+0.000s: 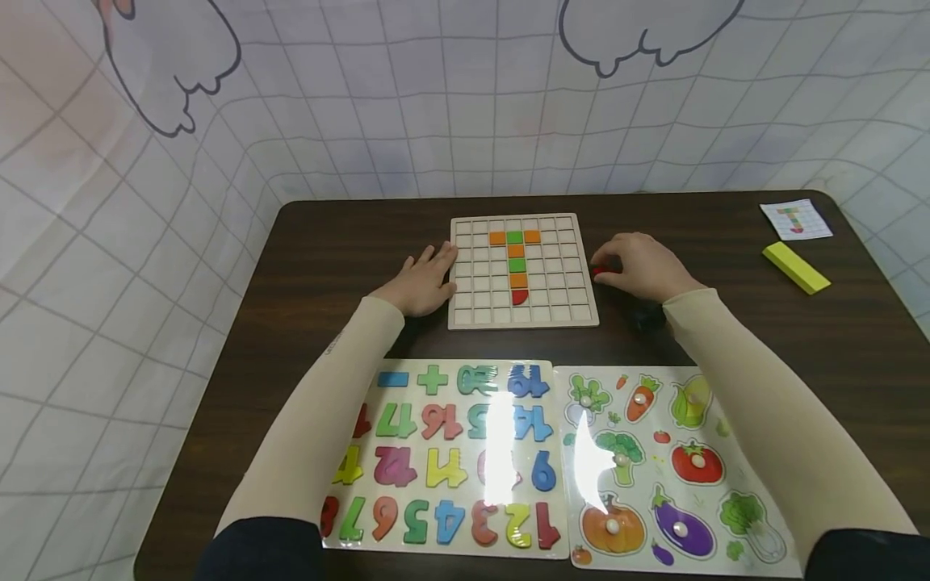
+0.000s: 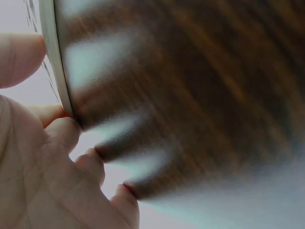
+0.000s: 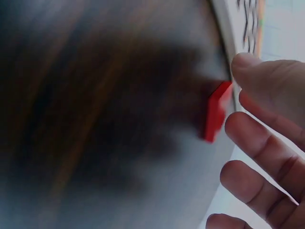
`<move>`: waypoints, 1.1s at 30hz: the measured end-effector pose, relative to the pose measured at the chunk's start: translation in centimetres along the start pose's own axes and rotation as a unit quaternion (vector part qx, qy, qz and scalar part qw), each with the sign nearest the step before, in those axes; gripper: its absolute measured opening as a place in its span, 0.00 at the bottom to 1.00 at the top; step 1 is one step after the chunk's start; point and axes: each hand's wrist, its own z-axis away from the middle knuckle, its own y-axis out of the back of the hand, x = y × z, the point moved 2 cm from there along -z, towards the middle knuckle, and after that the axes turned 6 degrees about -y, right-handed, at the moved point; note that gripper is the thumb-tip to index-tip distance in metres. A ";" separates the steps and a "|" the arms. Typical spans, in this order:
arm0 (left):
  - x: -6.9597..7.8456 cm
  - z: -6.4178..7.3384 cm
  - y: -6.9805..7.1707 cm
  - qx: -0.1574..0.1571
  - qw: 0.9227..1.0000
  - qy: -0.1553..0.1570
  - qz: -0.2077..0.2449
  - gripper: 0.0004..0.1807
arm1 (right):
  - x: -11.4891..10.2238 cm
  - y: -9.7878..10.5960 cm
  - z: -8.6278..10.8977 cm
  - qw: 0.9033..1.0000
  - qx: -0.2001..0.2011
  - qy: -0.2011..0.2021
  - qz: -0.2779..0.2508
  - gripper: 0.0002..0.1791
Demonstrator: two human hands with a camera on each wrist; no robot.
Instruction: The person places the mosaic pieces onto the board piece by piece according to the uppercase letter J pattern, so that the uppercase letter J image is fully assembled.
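Note:
A pale wooden grid board (image 1: 479,315) holds orange and green squares (image 1: 517,265) set in a T, with a red rounded tile (image 1: 519,297) at its lower end. My left hand (image 1: 421,282) rests at the board's left edge, fingers spread and fingertips on the table; its thumb touches the rim, as the left wrist view shows. To the right of the board, my right hand (image 1: 643,266) reaches down with bent fingers. Close by its fingertips is a small red piece (image 3: 219,112). In the right wrist view the thumb and fingers stand apart, without a visible pinch on that piece.
In front lie a number puzzle board (image 1: 450,460) and a vegetable puzzle board (image 1: 647,468), both glossy, under my forearms. At the far right are a pattern card (image 1: 795,219) and a yellow block (image 1: 796,268). Tiled fabric (image 1: 450,121) surrounds the dark table (image 1: 349,242).

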 end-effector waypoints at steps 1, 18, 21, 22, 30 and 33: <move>0.0 0.0 0.0 0.001 1.000 0.000 0.001 0.39 | 0.3 -0.1 0.0 1.000 -0.003 -0.002 0.005 0.16; -0.2 0.0 0.1 0.000 1.000 -0.001 0.000 0.39 | 1.9 0.5 0.9 0.998 -0.007 -0.054 0.007 0.19; -0.3 0.1 0.0 -0.001 1.000 -0.002 0.003 0.39 | 1.6 0.2 0.7 0.999 -0.008 -0.048 0.008 0.21; -0.3 0.1 0.0 -0.002 1.000 -0.003 0.005 0.39 | 1.5 0.1 0.7 0.999 -0.008 -0.047 0.010 0.22; -0.1 0.0 -0.1 -0.005 1.000 -0.002 0.011 0.39 | 1.5 0.0 0.6 0.998 -0.008 -0.055 0.003 0.21; -0.1 0.0 0.0 -0.005 1.000 -0.001 0.007 0.39 | 1.6 0.3 0.7 0.998 -0.005 -0.064 -0.006 0.19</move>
